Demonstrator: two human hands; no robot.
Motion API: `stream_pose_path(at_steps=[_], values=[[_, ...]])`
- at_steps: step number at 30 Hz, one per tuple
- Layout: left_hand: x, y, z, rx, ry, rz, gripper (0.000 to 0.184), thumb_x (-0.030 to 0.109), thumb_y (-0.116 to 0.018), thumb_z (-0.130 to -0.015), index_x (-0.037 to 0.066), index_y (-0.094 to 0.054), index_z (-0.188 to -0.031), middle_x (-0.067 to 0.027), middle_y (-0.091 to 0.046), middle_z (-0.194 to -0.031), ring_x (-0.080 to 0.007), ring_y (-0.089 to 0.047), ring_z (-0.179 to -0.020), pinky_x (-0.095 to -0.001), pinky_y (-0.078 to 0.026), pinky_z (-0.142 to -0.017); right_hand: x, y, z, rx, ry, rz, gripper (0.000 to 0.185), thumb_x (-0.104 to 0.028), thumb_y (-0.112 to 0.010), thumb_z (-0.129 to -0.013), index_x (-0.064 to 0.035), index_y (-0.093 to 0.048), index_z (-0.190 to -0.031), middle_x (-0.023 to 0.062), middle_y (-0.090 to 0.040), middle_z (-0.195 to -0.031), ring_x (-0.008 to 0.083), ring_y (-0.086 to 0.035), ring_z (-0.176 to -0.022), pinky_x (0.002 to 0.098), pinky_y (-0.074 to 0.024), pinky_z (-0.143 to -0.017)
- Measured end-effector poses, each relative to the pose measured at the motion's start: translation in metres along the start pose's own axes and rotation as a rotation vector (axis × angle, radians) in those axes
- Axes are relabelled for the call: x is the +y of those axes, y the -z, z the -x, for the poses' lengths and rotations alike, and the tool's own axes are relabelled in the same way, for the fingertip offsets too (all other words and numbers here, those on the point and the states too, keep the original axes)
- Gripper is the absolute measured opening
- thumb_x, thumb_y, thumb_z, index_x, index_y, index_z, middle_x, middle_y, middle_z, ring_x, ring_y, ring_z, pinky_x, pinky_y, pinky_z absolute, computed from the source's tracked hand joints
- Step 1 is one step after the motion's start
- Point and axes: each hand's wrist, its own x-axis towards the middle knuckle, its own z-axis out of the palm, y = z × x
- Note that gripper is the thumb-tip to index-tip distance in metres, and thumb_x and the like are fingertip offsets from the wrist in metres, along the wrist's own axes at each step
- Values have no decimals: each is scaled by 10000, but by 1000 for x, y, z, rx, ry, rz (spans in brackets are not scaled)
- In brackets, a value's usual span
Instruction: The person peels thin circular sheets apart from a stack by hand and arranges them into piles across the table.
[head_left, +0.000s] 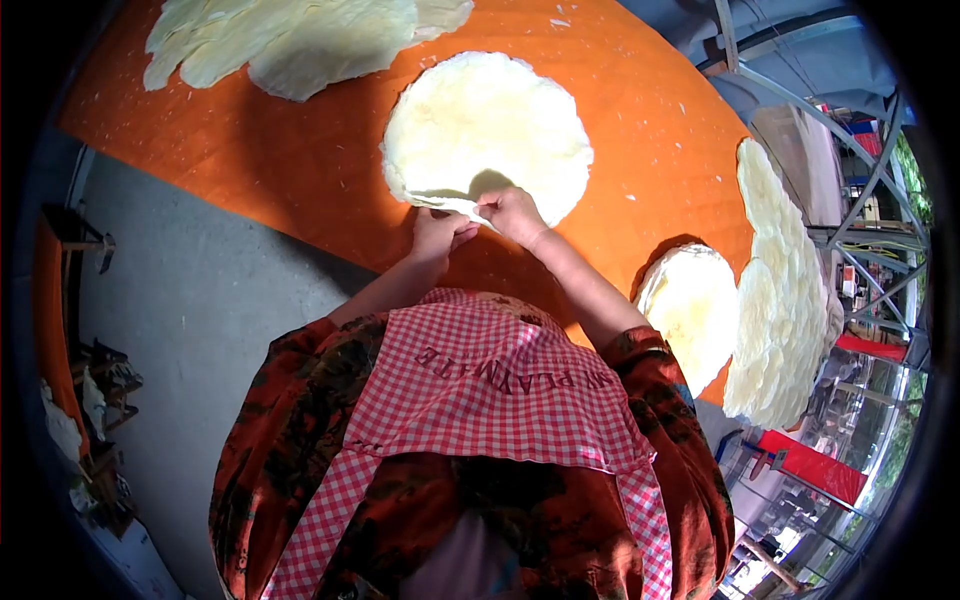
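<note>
A round stack of thin, pale flatbread sheets [490,125] lies on the orange table in front of me. At its near edge my left hand [437,233] pinches the rim of the stack from below, fingers closed. Just to the right, my right hand [512,214] grips the same edge between thumb and fingers, lifting it a little so a dark gap shows beneath the top layers. How many sheets are between my fingers I cannot tell.
More overlapping sheets [300,40] lie at the table's far left. A second round stack [692,310] sits at the right, beside a long overlapping row [775,300] on the table edge. White crumbs dot the orange tabletop [300,150]. Metal framing [850,150] stands beyond on the right.
</note>
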Motion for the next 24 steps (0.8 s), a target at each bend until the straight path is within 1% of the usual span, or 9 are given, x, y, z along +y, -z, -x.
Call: stream_pose_path(at_steps=[3,4,6,9,13,18,19,22,24], values=[[-5,9,-7,-60,163,-39,236,72,-557,-915,-27,-513,-1124,-134,-618,-1010,-218,-643,-900,-335,-553,-820,2,0,-2,-32,9,-14,117,-183,-656,-852,-94,-723,-889,101,-695,-847,229,-643,-784,331,-502,-792],[-5,9,-7,-58,156,-39,225,86,-553,-923,-31,-521,-1113,-134,-622,-995,-217,-643,-901,-334,-553,-821,4,0,-4,-32,23,-19,108,-168,-667,-844,-88,-723,-889,90,-701,-849,209,-647,-785,319,-504,-787],[-7,8,-3,-54,147,-39,214,114,-545,-941,-39,-536,-1089,-134,-630,-966,-213,-642,-902,-333,-552,-821,3,5,-9,-81,19,-5,108,-160,-669,-839,-84,-725,-892,85,-705,-863,207,-649,-800,312,-504,-812],[-2,3,-1,-28,140,-31,192,76,-573,-914,-45,-551,-1062,-120,-632,-938,-187,-646,-818,-311,-562,-764,1,7,-10,-112,5,3,107,-149,-670,-833,-87,-728,-898,83,-707,-875,203,-650,-816,308,-503,-833],[-5,1,-7,10,133,-85,184,59,-559,-913,-53,-559,-1059,-118,-638,-927,-180,-650,-815,-301,-562,-748,-4,7,-9,-137,-44,10,112,-146,-671,-831,-92,-730,-909,85,-707,-882,200,-649,-829,305,-496,-843],[-3,-4,-5,32,91,-116,176,40,-550,-914,-60,-564,-1059,-117,-642,-920,-181,-658,-780,-288,-569,-712,-2,3,-9,-94,-41,23,116,-164,-675,-838,-102,-733,-918,80,-708,-898,197,-645,-840,301,-492,-857],[-4,-3,-5,22,80,-115,177,40,-551,-909,-57,-563,-1056,-120,-644,-924,-187,-660,-791,-295,-571,-722,-2,3,-9,-87,-39,26,119,-168,-676,-841,-104,-733,-922,78,-708,-904,197,-644,-843,302,-491,-859],[-6,0,-7,1,57,-119,180,43,-557,-897,-52,-564,-1050,-127,-650,-932,-200,-665,-813,-312,-575,-741,-4,7,-10,-152,-99,18,169,-204,-606,-889,-130,-729,-978,83,-698,-1005,214,-631,-926,324,-453,-957],[-6,0,-7,-3,54,-127,182,47,-567,-896,-50,-567,-1051,-126,-653,-931,-201,-668,-812,-313,-575,-744,1,7,-12,-139,-78,-20,172,-209,-607,-892,-121,-726,-978,85,-700,-981,219,-633,-907,328,-459,-931]])
